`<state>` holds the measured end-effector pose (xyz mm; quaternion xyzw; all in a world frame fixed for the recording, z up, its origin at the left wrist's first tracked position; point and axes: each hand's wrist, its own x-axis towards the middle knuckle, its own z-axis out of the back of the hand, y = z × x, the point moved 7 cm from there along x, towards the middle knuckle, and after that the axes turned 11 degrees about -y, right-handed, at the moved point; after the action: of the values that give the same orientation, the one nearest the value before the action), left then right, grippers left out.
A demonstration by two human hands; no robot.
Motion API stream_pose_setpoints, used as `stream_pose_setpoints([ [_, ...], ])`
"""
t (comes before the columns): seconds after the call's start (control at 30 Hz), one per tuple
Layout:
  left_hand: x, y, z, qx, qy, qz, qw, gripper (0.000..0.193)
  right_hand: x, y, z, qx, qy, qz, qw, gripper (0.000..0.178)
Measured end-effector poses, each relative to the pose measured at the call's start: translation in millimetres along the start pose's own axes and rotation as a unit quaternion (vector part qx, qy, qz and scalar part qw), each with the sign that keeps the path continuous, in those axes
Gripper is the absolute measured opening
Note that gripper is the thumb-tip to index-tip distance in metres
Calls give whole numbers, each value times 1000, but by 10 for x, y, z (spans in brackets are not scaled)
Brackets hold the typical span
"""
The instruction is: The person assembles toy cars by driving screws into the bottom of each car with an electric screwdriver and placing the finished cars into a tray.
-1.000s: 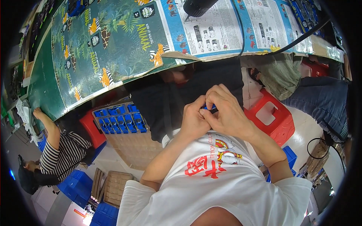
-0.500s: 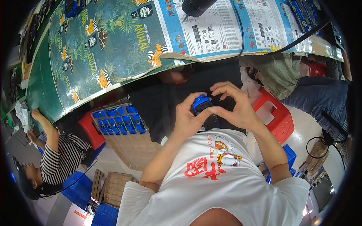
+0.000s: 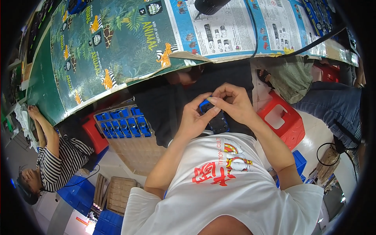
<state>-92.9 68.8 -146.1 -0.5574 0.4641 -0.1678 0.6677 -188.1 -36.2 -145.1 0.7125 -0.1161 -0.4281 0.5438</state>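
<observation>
Over my lap I hold a blue toy car part (image 3: 204, 105) between both hands. My left hand (image 3: 193, 120) grips it from the left side, thumb laid across its near face. My right hand (image 3: 236, 105) pinches its upper edge with thumb and bent fingers. Fingers cover much of the part. Just below, a black toy car piece with a blue edge (image 3: 219, 123) shows near my shirt hem; whether it joins the blue part I cannot tell.
A tray of blue toy cars (image 3: 124, 126) stands to the left beside a red stool. Ahead is the covered table (image 3: 129, 58) with a black power screwdriver (image 3: 209, 5) and cable above it. Another red stool (image 3: 282, 121) stands right; people sit on both sides.
My right fingers have closed in from a spread pose onto the part's upper edge. The blue part has turned, and more of the black piece shows. The person at left has shifted.
</observation>
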Motion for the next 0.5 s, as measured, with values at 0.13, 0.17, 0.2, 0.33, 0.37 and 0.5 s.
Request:
stream_pose_setpoints([
  [0.13, 38, -7, 170, 32, -10, 0, 999, 34, -177, 83, 3, -26, -4, 61, 998, 34],
  [0.17, 41, 23, 217, 61, -3, -10, 998, 32, -220, 110, -34, -79, 10, 58, 995, 38],
  [0.2, 45, 33, 256, 63, -4, -8, 998, 32, -245, 120, -66, -131, 25, 55, 990, 41],
  [0.33, 47, -61, 244, 43, 12, -8, 999, 32, -225, -46, -194, -146, 81, -56, 984, 35],
  [0.37, 51, -84, 241, 44, 12, -8, 999, 31, -216, -62, -195, -146, 79, -57, 985, 35],
  [0.5, 60, -88, 256, 36, 3, -50, 998, 28, -205, -57, -243, -178, 70, -20, 981, 32],
])
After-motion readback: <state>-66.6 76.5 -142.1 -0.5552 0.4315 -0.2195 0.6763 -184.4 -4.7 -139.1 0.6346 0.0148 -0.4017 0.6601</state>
